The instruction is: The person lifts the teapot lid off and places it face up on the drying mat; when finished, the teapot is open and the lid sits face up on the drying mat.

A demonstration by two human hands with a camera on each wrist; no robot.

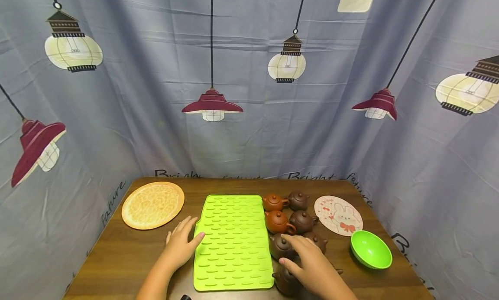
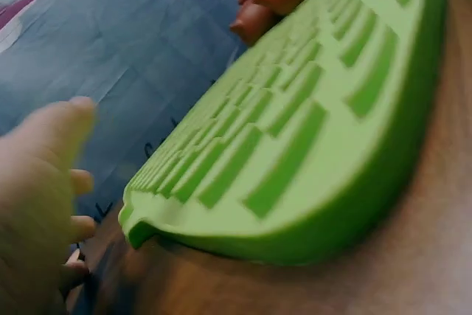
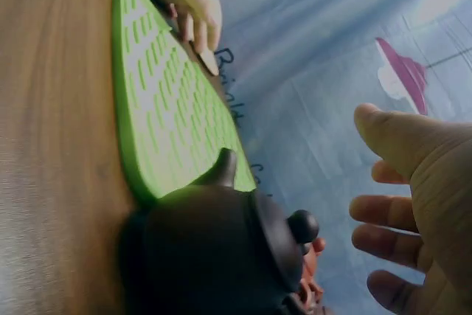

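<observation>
A lime-green ridged mat (image 1: 234, 243) lies on the wooden table. At its left edge is my left hand (image 1: 181, 246), fingers spread and holding nothing; whether the thumb touches the mat I cannot tell. Along the mat's right side stand several small teapots in two columns: reddish-orange ones (image 1: 277, 222) at the back and dark brown ones (image 1: 302, 222) beside and in front of them. Over the front brown teapots hovers my right hand (image 1: 312, 265), fingers loosely extended, partly hiding them. The right wrist view shows a gap between that hand (image 3: 435, 204) and the nearest brown teapot (image 3: 214, 245).
A round yellow-orange placemat (image 1: 153, 205) lies at the back left. On the right are a round pink rabbit placemat (image 1: 338, 215) and a bright green bowl (image 1: 371, 249) near the table's edge. A grey-blue curtain (image 1: 249, 148) printed with lamps hangs behind the table.
</observation>
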